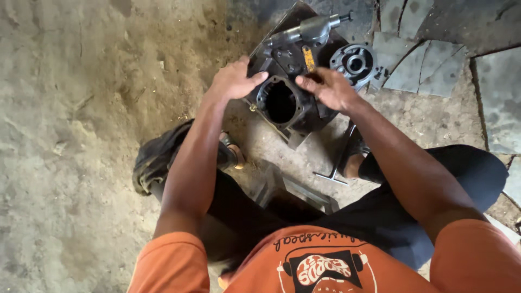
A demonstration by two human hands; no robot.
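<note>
Black cast metal fills the middle of my view: a machine housing (287, 92) with a wide round bore stands on the dirt floor (81, 135), on the far side of my knees. My left hand (234, 80) lies flat over the housing's left rim, fingers stretched toward the bore, clasping nothing. My right hand (328, 87) rests on the right rim, fingers loosely curled; whether they pinch anything I cannot tell. Just beside it, farther right, lies a round flanged cover (354, 64). A grey cylinder (309, 30) sits at the housing's far end.
</note>
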